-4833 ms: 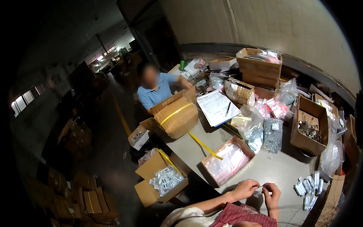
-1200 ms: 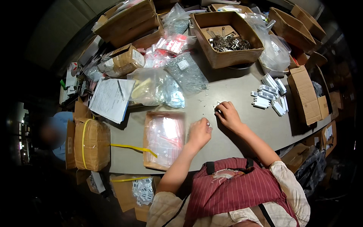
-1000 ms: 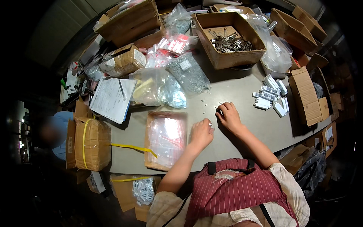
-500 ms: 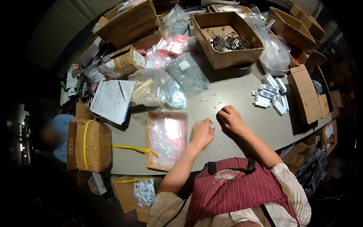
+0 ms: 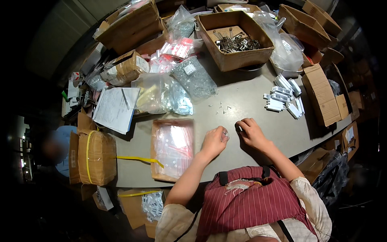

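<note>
My left hand [image 5: 213,142] is closed on a small clear plastic bag [image 5: 225,136], mostly hidden by my fingers, just right of an open carton of clear bags [image 5: 172,166]. My right hand [image 5: 252,134] hovers or rests low over the grey table a short way to the right. Its fingers are curled together at the tips, and whatever they may hold is too small to make out. Several loose small screws [image 5: 224,108] lie scattered on the table beyond both hands. Past them is a large clear bag of screws [image 5: 194,78].
A brown box of metal parts [image 5: 238,45] stands at the back. White plastic pieces [image 5: 282,97] lie to the right, beside an open carton [image 5: 320,94]. A strapped carton [image 5: 96,157] and a clipboard with papers [image 5: 116,108] are at the left. Another person [image 5: 64,149] is beyond.
My right hand has drawn back from the loose screws, toward me and to the right. My left hand stays closed on the bag. The whole view has shifted slightly.
</note>
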`<control>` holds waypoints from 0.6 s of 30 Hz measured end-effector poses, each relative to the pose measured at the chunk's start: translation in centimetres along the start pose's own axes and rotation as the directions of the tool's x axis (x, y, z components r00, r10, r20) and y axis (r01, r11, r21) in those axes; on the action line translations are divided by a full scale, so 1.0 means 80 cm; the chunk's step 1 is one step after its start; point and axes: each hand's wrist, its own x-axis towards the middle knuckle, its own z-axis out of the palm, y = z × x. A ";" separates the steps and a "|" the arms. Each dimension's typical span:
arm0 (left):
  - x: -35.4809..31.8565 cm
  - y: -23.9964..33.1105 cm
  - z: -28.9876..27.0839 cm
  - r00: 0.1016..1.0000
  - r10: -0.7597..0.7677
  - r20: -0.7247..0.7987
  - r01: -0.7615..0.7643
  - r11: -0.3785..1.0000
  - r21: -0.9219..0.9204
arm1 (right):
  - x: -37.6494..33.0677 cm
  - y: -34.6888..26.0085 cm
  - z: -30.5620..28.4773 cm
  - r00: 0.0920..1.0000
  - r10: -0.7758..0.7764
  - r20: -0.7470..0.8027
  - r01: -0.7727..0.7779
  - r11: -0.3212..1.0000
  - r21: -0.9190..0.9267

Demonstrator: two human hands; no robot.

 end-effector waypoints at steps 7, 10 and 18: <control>0.000 0.006 -0.009 0.996 -0.065 0.058 0.068 0.996 -0.055 | 0.009 0.033 0.002 0.986 -0.109 0.128 0.110 0.994 0.005; 0.000 0.005 -0.009 0.997 -0.057 0.056 0.061 0.996 -0.062 | 0.010 0.035 0.003 0.986 -0.108 0.123 0.107 0.994 0.018; -0.005 0.009 -0.002 1.000 -0.019 -0.009 0.019 0.996 -0.085 | 0.006 0.034 0.002 0.967 0.136 0.217 -0.141 0.990 0.006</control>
